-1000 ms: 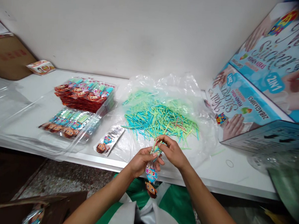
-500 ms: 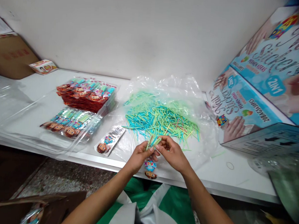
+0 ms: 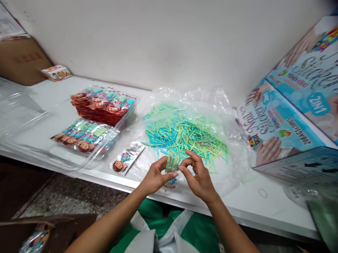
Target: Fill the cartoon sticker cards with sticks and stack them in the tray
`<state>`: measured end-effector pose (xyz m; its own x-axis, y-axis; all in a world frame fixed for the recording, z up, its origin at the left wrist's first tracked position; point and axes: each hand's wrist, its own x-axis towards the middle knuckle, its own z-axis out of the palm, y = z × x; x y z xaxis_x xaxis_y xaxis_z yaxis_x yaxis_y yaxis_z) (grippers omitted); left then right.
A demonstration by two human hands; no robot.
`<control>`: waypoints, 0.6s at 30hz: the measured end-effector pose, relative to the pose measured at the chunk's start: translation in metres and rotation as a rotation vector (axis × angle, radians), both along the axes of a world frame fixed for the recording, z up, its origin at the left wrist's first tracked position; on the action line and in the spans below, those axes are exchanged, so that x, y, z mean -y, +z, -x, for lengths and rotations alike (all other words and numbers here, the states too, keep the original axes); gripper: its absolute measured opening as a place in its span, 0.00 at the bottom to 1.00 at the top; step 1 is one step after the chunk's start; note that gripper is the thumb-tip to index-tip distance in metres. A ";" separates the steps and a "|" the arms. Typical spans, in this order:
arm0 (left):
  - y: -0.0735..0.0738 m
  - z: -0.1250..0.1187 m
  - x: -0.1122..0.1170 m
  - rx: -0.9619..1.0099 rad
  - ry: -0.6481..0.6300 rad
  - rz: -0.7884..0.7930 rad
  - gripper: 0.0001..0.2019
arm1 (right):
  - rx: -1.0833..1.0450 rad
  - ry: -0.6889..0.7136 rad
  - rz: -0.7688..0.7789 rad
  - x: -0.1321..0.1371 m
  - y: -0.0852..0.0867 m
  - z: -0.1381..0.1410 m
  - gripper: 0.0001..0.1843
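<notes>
Near the middle of the table's [image 3: 244, 199] front edge, we hold a clear packet [image 3: 172, 165] upright, filled with short green, yellow and blue sticks. Our left hand [image 3: 154, 177] grips its left side, the thumb pressed against the front and the fingers curled at the side and behind. Our right hand [image 3: 200, 181] pinches the packet's right edge between thumb and forefinger tips, with another finger raised clear. The packet's printed lower end hangs between our hands, partly blurred.

Just beyond lies a loose heap of sticks [image 3: 182, 133] on crumpled plastic sheeting [image 3: 235, 154], reaching toward the back edge. To the left, near the front edge, we have a flat packet [image 3: 127, 158] lying slantwise. Farther left, a tall stack of packets [image 3: 100, 109] and a lower row of packets [image 3: 85, 135] sit by a clear tray [image 3: 86, 165]. A large blue box [image 3: 285, 117] stands toward the right end, and a brown carton [image 3: 19, 64] at the back left corner.
</notes>
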<state>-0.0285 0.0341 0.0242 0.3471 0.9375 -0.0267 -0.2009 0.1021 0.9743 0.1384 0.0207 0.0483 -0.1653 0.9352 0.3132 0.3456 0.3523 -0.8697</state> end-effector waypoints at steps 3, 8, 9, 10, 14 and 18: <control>0.002 0.002 0.001 -0.017 -0.005 -0.033 0.19 | -0.007 0.003 -0.041 0.001 0.000 0.000 0.28; 0.005 0.005 0.002 -0.034 -0.006 -0.064 0.22 | -0.010 -0.008 -0.087 0.002 -0.001 -0.005 0.31; 0.005 0.005 0.002 -0.034 -0.013 -0.067 0.22 | 0.010 -0.011 -0.106 0.002 -0.002 -0.006 0.32; 0.006 0.005 0.001 -0.034 -0.020 -0.073 0.22 | 0.038 -0.011 -0.130 0.002 -0.002 -0.008 0.31; 0.002 0.005 0.000 -0.021 -0.035 -0.098 0.21 | 0.158 0.084 -0.235 -0.001 -0.001 -0.012 0.21; -0.002 0.004 0.000 -0.004 -0.039 -0.096 0.19 | 0.162 0.108 -0.246 -0.003 0.004 -0.011 0.21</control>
